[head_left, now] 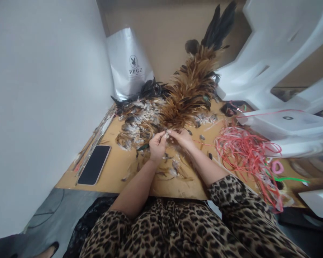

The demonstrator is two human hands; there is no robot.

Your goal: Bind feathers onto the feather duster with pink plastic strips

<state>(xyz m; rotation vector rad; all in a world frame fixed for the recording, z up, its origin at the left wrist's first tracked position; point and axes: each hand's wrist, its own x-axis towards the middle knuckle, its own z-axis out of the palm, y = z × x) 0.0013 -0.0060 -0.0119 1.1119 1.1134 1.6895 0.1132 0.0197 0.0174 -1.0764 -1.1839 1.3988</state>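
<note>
At the middle of the table (115, 172), the left hand (157, 146) and right hand (181, 138) meet, fingertips pinched together on the near end of the long brown feather string (190, 93) that runs far toward the wall. The feathers look featherlight, soft and easily bent or shed, so the firmer bound quill edge seems the safer grip. Loose feathers (140, 123) lie left, red cords (244, 150) right.

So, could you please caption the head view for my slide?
Both hands, left hand and right hand, pinch brown feathers over a wooden table.
</note>
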